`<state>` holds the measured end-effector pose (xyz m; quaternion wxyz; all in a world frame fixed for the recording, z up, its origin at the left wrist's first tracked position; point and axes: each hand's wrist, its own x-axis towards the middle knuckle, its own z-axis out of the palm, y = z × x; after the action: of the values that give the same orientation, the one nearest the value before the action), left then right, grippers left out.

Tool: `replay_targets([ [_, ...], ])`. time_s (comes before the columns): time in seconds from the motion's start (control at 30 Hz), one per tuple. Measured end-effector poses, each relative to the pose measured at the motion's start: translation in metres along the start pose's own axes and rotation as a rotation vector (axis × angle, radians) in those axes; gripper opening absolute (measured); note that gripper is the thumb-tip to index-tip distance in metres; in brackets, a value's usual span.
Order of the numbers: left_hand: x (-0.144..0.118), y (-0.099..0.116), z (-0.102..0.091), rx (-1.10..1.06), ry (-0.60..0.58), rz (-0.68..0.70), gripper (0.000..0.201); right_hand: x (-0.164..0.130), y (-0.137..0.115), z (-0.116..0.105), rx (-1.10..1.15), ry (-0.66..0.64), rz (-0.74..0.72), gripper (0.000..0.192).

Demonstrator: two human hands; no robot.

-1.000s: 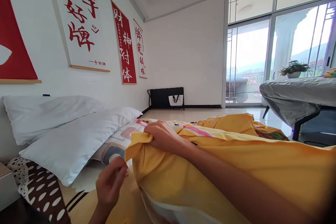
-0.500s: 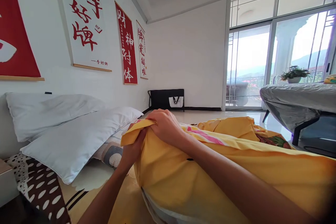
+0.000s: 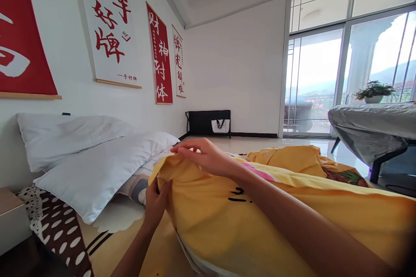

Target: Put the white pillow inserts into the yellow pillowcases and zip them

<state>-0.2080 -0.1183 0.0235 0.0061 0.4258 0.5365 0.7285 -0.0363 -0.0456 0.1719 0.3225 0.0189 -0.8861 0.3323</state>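
A yellow duvet cover [image 3: 208, 220] with pink and black print lies bunched across the bed in front of me. White cloth shows along its lower edge. My left hand [image 3: 157, 201] is closed on the cover's near left corner, thumb and fingers pinching the folded fabric. Just above that corner, my right hand [image 3: 208, 156] has its fingers stretched out, resting lightly over the yellow cloth or barely clear of it; I cannot tell which. Beneath lies a printed bedsheet [image 3: 126, 242] with a brown polka-dot border.
Two white pillows lie to the left, the front one [image 3: 97, 173] overlapping a patterned cushion [image 3: 134, 186]. A small cabinet [image 3: 13, 220] stands at the lower left. Farther off are a black folded frame [image 3: 201, 122] by the wall and a plastic-covered table [image 3: 373, 121] with a potted plant [image 3: 373, 91].
My right hand has let go of the fabric and opened above it. My left hand has moved slightly down and left, still pinching the corner. The view has turned a little left.
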Motion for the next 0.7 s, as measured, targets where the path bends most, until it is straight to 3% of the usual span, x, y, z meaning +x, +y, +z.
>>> replay_targets([
  [0.07,0.001,0.006,0.004,-0.008,0.040,0.001,0.037,0.004,0.006,-0.003,-0.175,0.167,0.094,0.029],
  [0.13,0.000,0.016,0.011,0.007,0.092,0.021,0.032,0.007,0.011,-0.006,-0.353,0.219,0.184,0.027],
  [0.23,-0.003,0.032,0.029,-0.012,0.195,0.068,0.026,0.006,0.013,-0.011,-0.393,0.032,0.234,0.024],
  [0.3,-0.004,0.040,0.045,-0.164,0.207,0.086,0.025,0.004,0.010,-0.015,-0.340,-0.129,0.230,0.024],
  [0.43,0.003,0.053,0.078,-0.428,0.089,0.018,0.036,-0.003,0.005,-0.030,-0.385,-0.264,0.185,0.035],
  [0.53,0.018,0.068,0.090,-0.348,-0.048,0.006,0.034,-0.013,0.007,-0.048,-0.386,-0.191,0.148,0.038],
  [0.7,0.031,0.094,0.089,-0.319,-0.253,0.006,0.029,-0.029,0.015,-0.076,-0.214,-0.041,0.288,0.044],
])
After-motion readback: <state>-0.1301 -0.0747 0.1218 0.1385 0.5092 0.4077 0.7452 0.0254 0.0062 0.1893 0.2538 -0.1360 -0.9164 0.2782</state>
